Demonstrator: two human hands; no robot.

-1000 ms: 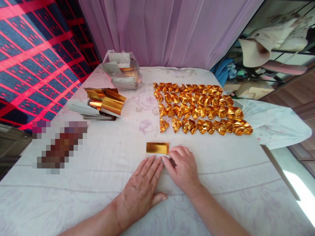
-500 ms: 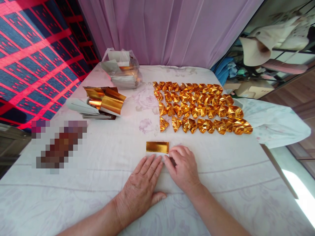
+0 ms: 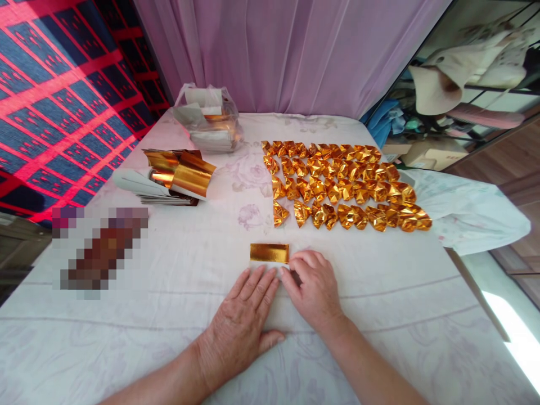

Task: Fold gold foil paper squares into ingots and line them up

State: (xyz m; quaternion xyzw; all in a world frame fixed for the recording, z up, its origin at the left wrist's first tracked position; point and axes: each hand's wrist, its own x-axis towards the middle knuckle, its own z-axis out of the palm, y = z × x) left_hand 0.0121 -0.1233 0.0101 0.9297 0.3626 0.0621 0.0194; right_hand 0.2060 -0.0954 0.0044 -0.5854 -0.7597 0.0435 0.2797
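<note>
"Gold foil strip [image 3: 269, 253]: where, in the head view?"

"On the worktop [image 3: 202, 242], at the fingertips of the left hand [image 3: 248, 315], flat and released; right hand [image 3: 314, 289] by its corner, grip (pinching or not) impossible to tell."

"Progress?"

"Four rows of folded pieces [image 3: 334, 191] look done; this strip seems part-folded; sheets [image 3: 194, 173] remain."

A hand could reach the gold strip [image 3: 269, 253] from its left end or its far side, while the left hand [image 3: 248, 315] and the right hand [image 3: 314, 289] block its near side and near right corner. Beyond it, an open lane over the table [image 3: 236, 225] runs toward the curtain [image 3: 274, 50], walled on the right by rows of folded gold pieces [image 3: 335, 191] and on the left by a paper stack [image 3: 192, 175], narrowing beside a plastic bag [image 3: 215, 126]. Bare cloth [image 3: 388, 264] leaves room right of the right hand, below the front row.
</note>
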